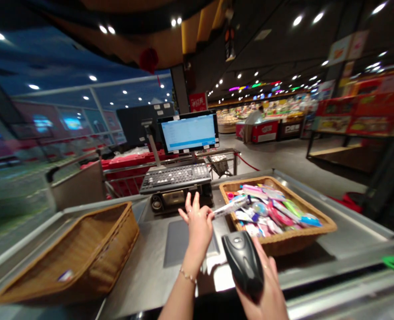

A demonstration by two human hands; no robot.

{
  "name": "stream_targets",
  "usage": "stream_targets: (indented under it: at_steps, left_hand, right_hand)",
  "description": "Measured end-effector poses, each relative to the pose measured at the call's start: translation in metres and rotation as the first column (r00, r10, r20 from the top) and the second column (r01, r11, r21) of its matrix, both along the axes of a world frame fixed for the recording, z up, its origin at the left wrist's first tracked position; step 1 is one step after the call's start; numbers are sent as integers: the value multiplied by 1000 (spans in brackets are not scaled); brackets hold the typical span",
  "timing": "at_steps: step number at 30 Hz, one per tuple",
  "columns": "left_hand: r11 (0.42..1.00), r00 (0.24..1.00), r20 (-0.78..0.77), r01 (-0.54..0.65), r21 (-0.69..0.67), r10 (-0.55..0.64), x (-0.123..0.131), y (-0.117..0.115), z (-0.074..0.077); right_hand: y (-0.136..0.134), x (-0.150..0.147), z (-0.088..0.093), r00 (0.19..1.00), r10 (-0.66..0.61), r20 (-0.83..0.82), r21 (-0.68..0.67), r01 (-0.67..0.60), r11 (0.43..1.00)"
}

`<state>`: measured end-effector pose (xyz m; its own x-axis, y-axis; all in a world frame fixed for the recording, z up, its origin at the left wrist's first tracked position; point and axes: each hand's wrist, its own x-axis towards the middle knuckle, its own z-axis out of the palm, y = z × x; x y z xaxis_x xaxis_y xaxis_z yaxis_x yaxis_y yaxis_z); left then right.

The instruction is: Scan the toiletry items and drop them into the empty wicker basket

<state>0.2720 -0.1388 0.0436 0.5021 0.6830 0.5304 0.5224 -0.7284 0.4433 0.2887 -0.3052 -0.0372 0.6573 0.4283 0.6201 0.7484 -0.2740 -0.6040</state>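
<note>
- White slim packet (pixel 228 207) pinched in the left hand's (pixel 199 226) grip, other fingers spread, at 12 o'clock
- Black barcode scanner (pixel 243 262) clasped in the right hand's (pixel 267 293) closed grip, at 5 o'clock
- Wicker basket (pixel 303 238) of packets at 2 o'clock

The held packet (pixel 228 207) is too blurred to read.
</note>
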Motion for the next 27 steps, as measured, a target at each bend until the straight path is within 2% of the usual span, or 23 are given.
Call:
stream_targets:
  at_steps: [12,21,27]
  left_hand:
    - [1000,1000,-2,-22,-12,22,-10,6,3]
    - [999,999,7,-49,-18,49,-17,11,7]
    - [998,998,29,-57,-15,58,-23,14,9]
  right_hand:
    - [9,0,-12,999,27,48,15,-27,1000]
    - [13,-6,-2,996,91,22,28,-92,995]
    - [16,-9,-1,990,120,69,-12,-120,993]
